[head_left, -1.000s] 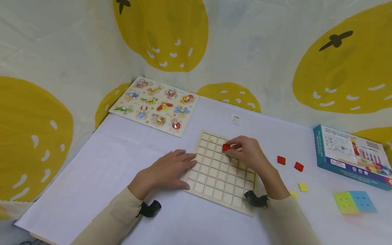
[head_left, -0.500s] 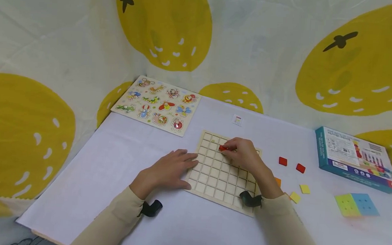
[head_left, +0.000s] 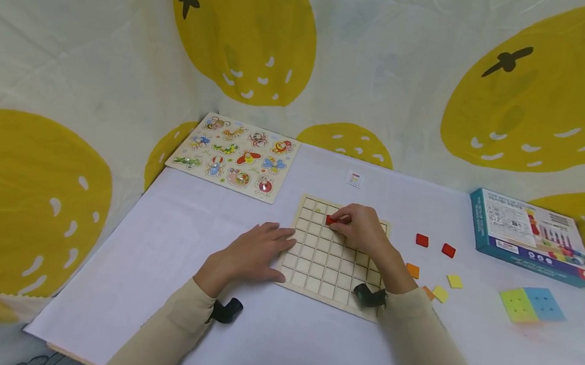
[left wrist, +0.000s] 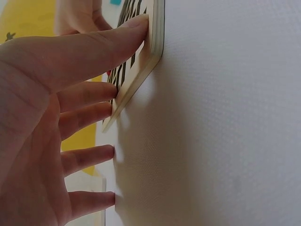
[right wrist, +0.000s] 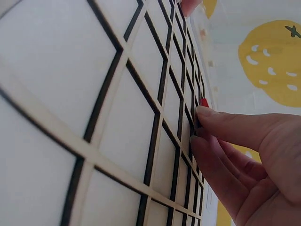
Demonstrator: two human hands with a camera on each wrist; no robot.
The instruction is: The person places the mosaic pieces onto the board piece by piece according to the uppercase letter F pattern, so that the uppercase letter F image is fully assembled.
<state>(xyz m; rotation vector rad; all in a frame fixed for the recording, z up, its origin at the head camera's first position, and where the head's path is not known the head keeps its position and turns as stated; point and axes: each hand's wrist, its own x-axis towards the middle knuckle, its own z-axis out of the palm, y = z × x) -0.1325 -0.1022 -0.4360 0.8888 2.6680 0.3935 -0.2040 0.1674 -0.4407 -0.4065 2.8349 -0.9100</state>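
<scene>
Right hand [head_left: 362, 228]: grip pinching red square tile [head_left: 329, 220] at far rows of wooden grid board [head_left: 320, 257]. Left hand [head_left: 250, 253]: grip relaxed, fingers spread, thumb on board's edge. Bench [head_left: 262, 342], right of board: two red tiles [head_left: 422, 240], orange tiles [head_left: 412, 271], yellow tiles [head_left: 454, 281].

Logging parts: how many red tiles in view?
3: one red tile in the right-hand grip, at the grid board; second tile and third tile on the table, right of board. Others may be hidden.
</scene>
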